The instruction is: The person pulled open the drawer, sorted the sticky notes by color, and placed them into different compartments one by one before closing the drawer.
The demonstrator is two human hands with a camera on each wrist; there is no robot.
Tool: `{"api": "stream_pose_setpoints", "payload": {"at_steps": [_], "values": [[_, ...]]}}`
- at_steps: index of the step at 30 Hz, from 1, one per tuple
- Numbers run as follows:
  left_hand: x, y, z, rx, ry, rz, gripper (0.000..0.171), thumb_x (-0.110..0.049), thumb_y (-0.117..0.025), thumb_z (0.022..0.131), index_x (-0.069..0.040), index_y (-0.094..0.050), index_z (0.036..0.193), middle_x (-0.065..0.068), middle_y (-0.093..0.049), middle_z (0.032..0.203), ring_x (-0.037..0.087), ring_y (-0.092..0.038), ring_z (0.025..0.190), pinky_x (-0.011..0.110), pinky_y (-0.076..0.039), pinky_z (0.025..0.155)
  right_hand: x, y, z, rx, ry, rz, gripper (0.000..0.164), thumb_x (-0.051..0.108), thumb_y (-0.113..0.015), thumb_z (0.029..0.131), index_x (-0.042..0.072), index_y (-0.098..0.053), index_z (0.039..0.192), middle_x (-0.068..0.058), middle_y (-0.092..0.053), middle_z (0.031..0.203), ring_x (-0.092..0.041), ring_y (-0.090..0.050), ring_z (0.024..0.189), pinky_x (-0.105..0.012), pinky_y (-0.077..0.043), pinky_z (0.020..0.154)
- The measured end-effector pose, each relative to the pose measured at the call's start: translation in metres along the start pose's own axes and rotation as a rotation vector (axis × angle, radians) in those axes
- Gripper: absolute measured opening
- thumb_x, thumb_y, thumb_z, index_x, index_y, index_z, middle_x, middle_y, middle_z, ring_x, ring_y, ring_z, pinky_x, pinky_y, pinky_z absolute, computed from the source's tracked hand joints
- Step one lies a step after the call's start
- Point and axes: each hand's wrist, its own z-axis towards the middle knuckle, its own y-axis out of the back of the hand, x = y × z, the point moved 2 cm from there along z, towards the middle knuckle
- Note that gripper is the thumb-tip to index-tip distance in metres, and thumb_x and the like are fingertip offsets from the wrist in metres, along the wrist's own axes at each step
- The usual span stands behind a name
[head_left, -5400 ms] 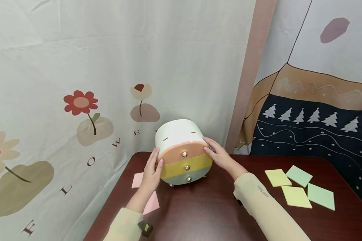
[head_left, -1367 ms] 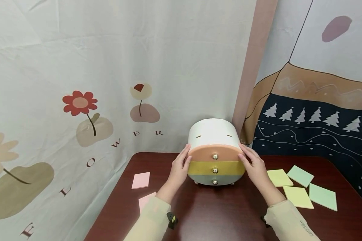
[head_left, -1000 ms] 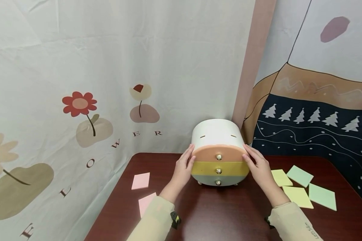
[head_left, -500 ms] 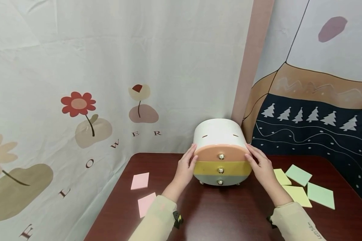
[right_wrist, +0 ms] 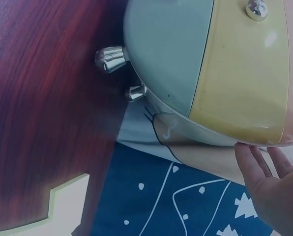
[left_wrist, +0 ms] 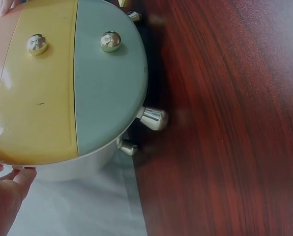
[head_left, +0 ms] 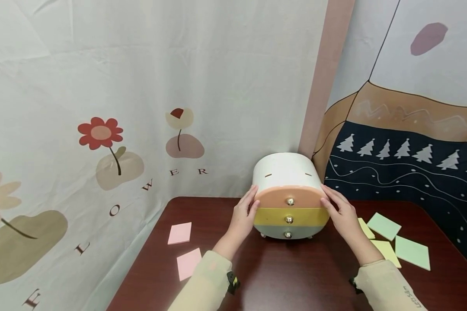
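A small oval desktop drawer box (head_left: 289, 218) stands on the table, its white rounded top (head_left: 286, 169) marked with two short slits. Its front has orange, yellow and grey-green drawers, each with a shiny ball knob (head_left: 289, 220). Short metal feet (left_wrist: 154, 118) show in the left wrist view. My left hand (head_left: 241, 218) rests against its left side, with fairly straight fingers and the thumb near the front edge. On the opposite side my right hand (head_left: 343, 218) presses likewise, fingertips touching the side wall in the right wrist view. The drawers are closed.
Two pink sticky-note pads (head_left: 180, 233) lie at the left of the dark red table (head_left: 284, 276). Yellow pads (head_left: 387, 252) and green pads (head_left: 412, 252) lie at the right, partly behind the right forearm. Printed curtains (head_left: 233, 86) hang close behind the table.
Over these seconds the drawer box has moved right and turned from tilted to facing straight ahead, both hands staying on its sides. Lately it has edged slightly further right.
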Motion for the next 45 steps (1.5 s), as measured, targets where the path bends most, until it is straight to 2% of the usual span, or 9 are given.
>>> {"api": "stream_pose_setpoints", "payload": {"at_steps": [18,23,29,38,45], "values": [[-0.009,-0.002,0.002,0.001,-0.030,0.000,0.046,-0.027,-0.048,0.100,-0.015,-0.043,0.143,0.005,-0.041,0.149,0.019,-0.036,0.138,0.040,-0.034,0.109,-0.002,0.005,0.005,0.015,-0.001,0.032,0.045,0.031,-0.052,0.098,0.018,-0.048,0.141,-0.016,-0.045,0.143,-0.039,-0.038,0.133,-0.061,-0.033,0.101],[-0.008,-0.001,0.003,0.030,-0.011,-0.006,0.046,-0.027,-0.047,0.100,-0.017,-0.042,0.144,0.003,-0.039,0.150,0.017,-0.034,0.139,0.038,-0.033,0.110,-0.002,0.006,0.004,0.025,-0.008,0.038,0.045,0.031,-0.052,0.098,0.018,-0.048,0.141,-0.017,-0.044,0.143,-0.040,-0.037,0.133,-0.062,-0.032,0.102],[-0.011,0.005,0.006,0.066,-0.013,-0.033,0.045,-0.026,-0.046,0.101,-0.010,-0.043,0.143,0.009,-0.041,0.148,0.022,-0.035,0.139,0.043,-0.032,0.110,-0.004,0.005,0.006,0.031,0.007,0.043,0.045,0.031,-0.053,0.098,0.016,-0.048,0.140,-0.017,-0.045,0.142,-0.039,-0.038,0.132,-0.062,-0.032,0.102],[-0.016,0.008,0.018,0.125,0.090,-0.023,0.044,-0.031,-0.039,0.103,-0.011,-0.042,0.142,0.010,-0.041,0.145,0.026,-0.044,0.129,0.045,-0.036,0.106,-0.006,0.007,0.005,0.068,-0.017,0.035,0.047,0.034,-0.051,0.098,0.016,-0.046,0.141,-0.018,-0.043,0.144,-0.041,-0.037,0.132,-0.064,-0.031,0.102],[-0.023,0.008,0.032,0.189,0.217,-0.013,0.057,-0.044,-0.034,0.102,-0.019,-0.024,0.152,0.009,-0.021,0.157,0.027,-0.020,0.144,0.049,-0.021,0.115,-0.007,0.007,0.006,0.084,-0.040,0.040,0.049,0.037,-0.050,0.098,0.017,-0.045,0.143,-0.017,-0.041,0.145,-0.041,-0.035,0.134,-0.064,-0.030,0.102]]}}
